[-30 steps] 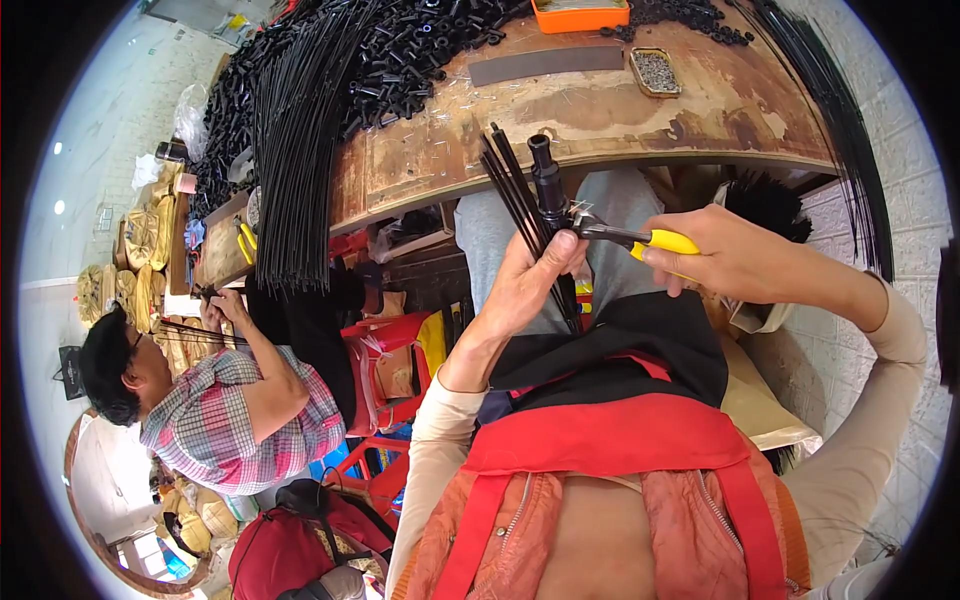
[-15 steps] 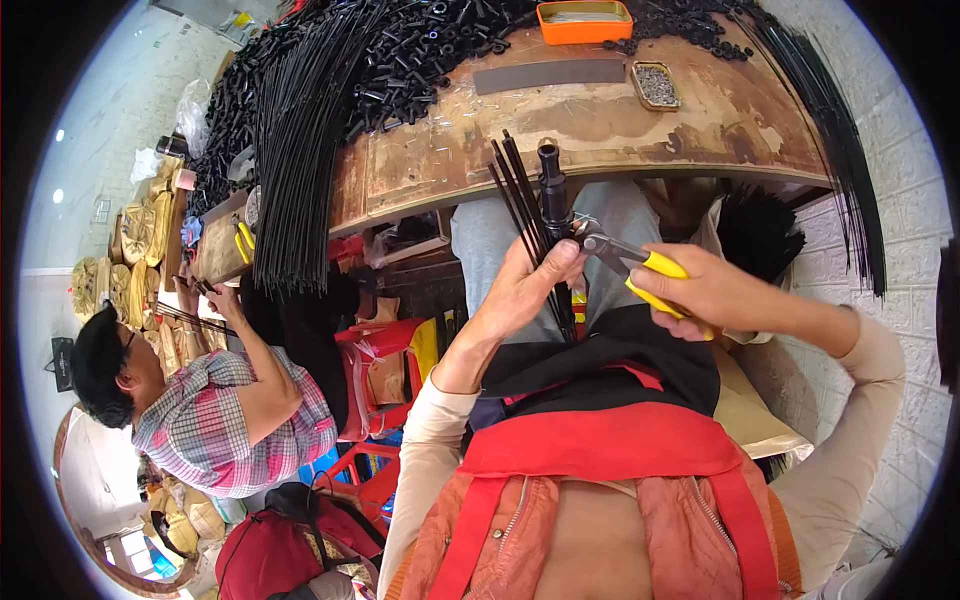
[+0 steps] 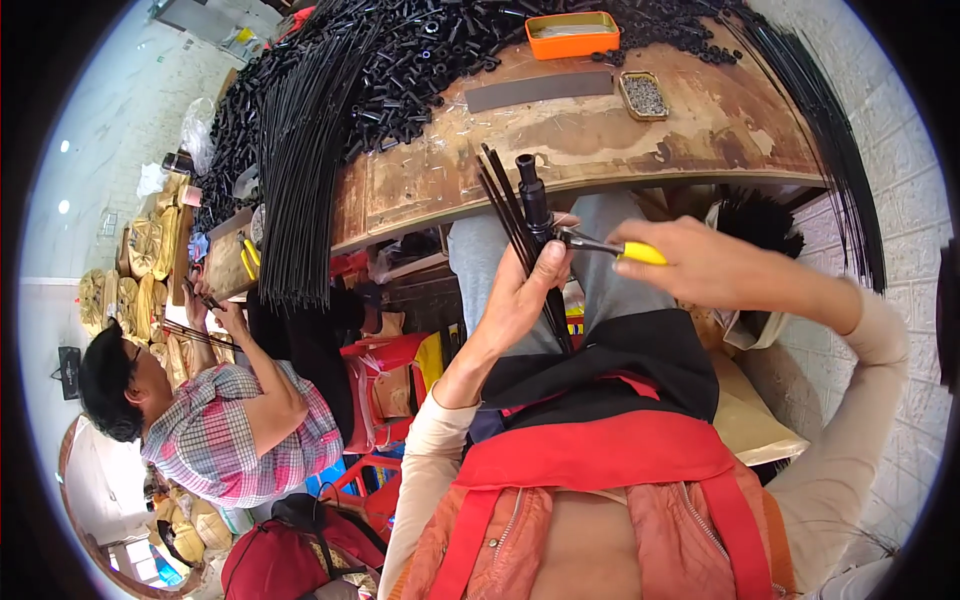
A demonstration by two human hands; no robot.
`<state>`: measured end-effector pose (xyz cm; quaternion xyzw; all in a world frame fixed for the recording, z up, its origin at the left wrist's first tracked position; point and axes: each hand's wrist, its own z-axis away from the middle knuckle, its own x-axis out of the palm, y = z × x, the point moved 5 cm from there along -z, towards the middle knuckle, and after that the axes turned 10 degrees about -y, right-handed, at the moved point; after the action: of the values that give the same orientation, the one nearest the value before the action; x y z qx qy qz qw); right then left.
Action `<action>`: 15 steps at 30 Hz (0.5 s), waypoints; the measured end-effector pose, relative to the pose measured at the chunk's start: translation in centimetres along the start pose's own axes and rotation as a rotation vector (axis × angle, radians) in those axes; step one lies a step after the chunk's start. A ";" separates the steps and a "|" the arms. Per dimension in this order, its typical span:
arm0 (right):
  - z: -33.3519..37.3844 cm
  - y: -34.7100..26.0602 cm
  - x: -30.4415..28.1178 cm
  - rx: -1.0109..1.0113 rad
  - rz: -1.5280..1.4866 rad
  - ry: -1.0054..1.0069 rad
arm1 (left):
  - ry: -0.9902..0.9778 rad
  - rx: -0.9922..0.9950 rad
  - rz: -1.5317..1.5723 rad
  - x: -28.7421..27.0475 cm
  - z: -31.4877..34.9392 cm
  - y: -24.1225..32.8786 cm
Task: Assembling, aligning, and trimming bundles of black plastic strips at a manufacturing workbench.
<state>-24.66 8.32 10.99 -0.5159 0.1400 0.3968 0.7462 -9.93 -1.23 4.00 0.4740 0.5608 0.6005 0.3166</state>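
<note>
Above my lap my left hand (image 3: 525,285) is closed round several thin black rods (image 3: 503,205) and a black stepped tube (image 3: 533,190), which points up and slightly left. My right hand (image 3: 690,262) grips pliers (image 3: 640,254) with yellow handles. Their metal head lies against the side of the tube, beside my left thumb and fingertips. Whether the jaws are closed on anything there is too small to tell. The tube's lower end is hidden by my left hand.
A worn wooden table (image 3: 580,130) stands ahead, with a heap of black tubular parts (image 3: 430,60), a long rod bundle (image 3: 305,180), an orange box (image 3: 573,45), a grey strip (image 3: 540,91) and a small tray (image 3: 644,97). At left sits a co-worker (image 3: 240,420) holding rods.
The pliers have turned so their handles look closer together and more level. My left hand, the rods and the tube have shifted slightly left. The co-worker's second hand has come into view.
</note>
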 end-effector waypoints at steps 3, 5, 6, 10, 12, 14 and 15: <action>-0.6 2.5 2.9 0.021 -0.240 -0.044 | 0.085 0.079 0.075 1.2 -0.2 1.0; 0.2 2.4 2.9 -0.189 -0.208 0.218 | 0.074 0.120 0.167 0.2 -0.3 0.3; 0.5 2.6 3.1 -0.195 -0.211 0.211 | 0.055 0.079 0.166 -0.2 -0.3 0.1; 1.5 2.5 2.0 -0.106 0.326 0.509 | -0.006 0.004 0.178 0.1 -0.3 -0.3; 1.3 2.5 1.8 -0.129 0.394 0.550 | -0.020 0.007 0.172 0.6 -0.4 -0.3; 1.4 1.9 1.5 -0.154 0.545 0.664 | 0.022 0.018 0.181 0.9 -0.6 -0.4; 1.3 1.9 1.5 -0.154 0.542 0.665 | 0.022 0.016 0.180 1.0 -0.6 -0.4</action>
<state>-25.34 10.42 9.35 -0.6145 0.4732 0.3997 0.4886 -10.88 -0.47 3.85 0.5183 0.5241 0.6272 0.2516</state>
